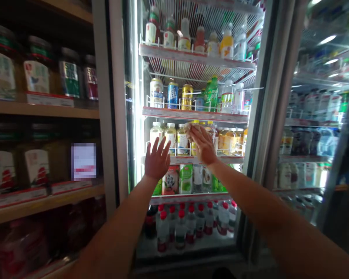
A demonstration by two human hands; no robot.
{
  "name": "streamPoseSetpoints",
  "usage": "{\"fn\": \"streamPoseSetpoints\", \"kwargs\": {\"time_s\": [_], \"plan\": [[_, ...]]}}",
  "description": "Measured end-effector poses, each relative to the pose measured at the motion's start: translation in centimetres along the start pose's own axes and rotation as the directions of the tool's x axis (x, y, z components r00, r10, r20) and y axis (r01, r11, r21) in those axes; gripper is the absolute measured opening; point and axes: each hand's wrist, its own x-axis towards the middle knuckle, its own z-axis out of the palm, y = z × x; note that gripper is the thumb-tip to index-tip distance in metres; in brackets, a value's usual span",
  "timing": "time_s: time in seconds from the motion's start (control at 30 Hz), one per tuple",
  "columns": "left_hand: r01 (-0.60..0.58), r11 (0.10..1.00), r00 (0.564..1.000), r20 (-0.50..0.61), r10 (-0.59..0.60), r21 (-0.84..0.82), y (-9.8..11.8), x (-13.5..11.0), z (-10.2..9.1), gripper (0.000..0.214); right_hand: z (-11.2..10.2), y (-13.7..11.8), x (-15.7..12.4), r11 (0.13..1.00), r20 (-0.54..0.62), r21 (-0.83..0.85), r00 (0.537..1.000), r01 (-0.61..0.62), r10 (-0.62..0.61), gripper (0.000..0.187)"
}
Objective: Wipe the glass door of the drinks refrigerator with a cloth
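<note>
Pale cloth point(188, 126) at a glass door point(196, 91)
The cloth is bunched and partly hidden, its edge showing near the middle of the glass door, which stands upright, clear, grey-framed and seemingly closed.

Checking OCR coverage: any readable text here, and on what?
"SO DA": green-labelled bottle
"SO DA": dark-red-labelled bottle beside it
Too blurred to read surely: Chinese characters on the red pack; blue can; price strips; other bottle labels.
Pixelated, unreadable: white sign.
</note>
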Motion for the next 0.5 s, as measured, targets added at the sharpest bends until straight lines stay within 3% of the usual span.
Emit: {"fn": "streamPoseSetpoints", "kwargs": {"time_s": [0.17, 0.33, 0.5], "plan": [[-0.015, 0.999, 0.999, 0.046, 0.013, 0.048, -0.7, -5.0, -0.8, 0.059, 0.4, -0.8, 0.2, 0.997, 0.092, 0.001, 0.993, 0.073, -0.073, 0.053], [0.049, 0.999, 0.998, 0.027, -0.049, 0.009, -0.6, -5.6, -0.6, 0.057, 2.1, -3.5, 0.9, 0.999, 0.045, -0.032, 0.999, -0.030, 0.031, 0.051], [0.120, 0.992, 0.991, 0.058, -0.118, -0.029, -0.5, -5.9, -0.5, 0.055, 3.0, -5.6, 2.5, 0.993, 0.208, 0.049, 0.971, 0.109, -0.117, 0.054]]}}
